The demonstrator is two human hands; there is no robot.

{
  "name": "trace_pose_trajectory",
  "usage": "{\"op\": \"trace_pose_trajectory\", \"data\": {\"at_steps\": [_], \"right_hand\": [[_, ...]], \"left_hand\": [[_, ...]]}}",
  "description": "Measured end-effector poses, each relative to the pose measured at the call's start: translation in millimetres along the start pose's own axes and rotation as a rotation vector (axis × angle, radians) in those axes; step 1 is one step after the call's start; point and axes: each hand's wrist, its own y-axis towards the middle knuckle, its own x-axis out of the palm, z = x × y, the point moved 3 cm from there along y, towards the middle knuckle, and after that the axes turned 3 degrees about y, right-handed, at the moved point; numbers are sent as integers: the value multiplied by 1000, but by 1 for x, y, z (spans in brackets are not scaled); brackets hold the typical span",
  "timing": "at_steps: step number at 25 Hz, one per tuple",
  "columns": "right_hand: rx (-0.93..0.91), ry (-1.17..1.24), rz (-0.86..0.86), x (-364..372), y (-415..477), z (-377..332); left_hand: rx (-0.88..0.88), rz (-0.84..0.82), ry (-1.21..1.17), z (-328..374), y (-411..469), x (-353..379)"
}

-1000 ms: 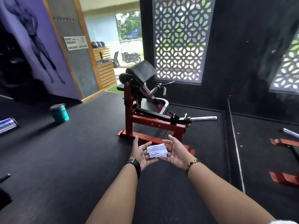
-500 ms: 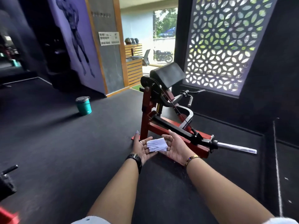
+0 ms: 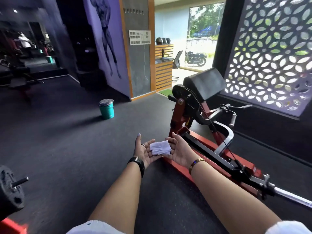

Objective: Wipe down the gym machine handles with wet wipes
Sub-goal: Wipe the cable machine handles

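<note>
A: Well, our wet wipe [image 3: 160, 147] lies folded on the upturned fingers of our left grip [image 3: 145, 151], and its far edge touches the fingertips of our right grip [image 3: 181, 152]. Both are palm-up with relaxed fingers, so nothing pinches it.

B: So it could slide off between our palms onto the floor [image 3: 76, 149] and pick up grit, we judge, if we walk on like this.

A: Yes. And the handles [image 3: 232, 118] are well apart from us, beyond the arm pad [image 3: 205, 83]. The chrome bar [image 3: 290, 197] juts out low on our right, and we could knock a shin on it.

B: How does the wipe lie?

A: Flat, with its long axis running across us from left to right and the right end tilted slightly away. The nearer handle slants downward.
</note>
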Motion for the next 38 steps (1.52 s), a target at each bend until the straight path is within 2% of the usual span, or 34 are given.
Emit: {"op": "trace_pose_trajectory", "data": {"at_steps": [6,13,25,32,38], "right_hand": [[58,-62,-77,88,134,-30],[182,-157,-261,194,275,-38],[286,-280,-514,379,527,-73],[331,-367,-631,524,654,-33],[366,-401,-660,674,761,-3]], "left_hand": [[36,95,-25,101,89,-56],[95,225,-104,192,178,-140],[264,453,-228,362,337,-252],[327,553,-322,455,409,-389],[334,620,-343,566,474,-520]]}}
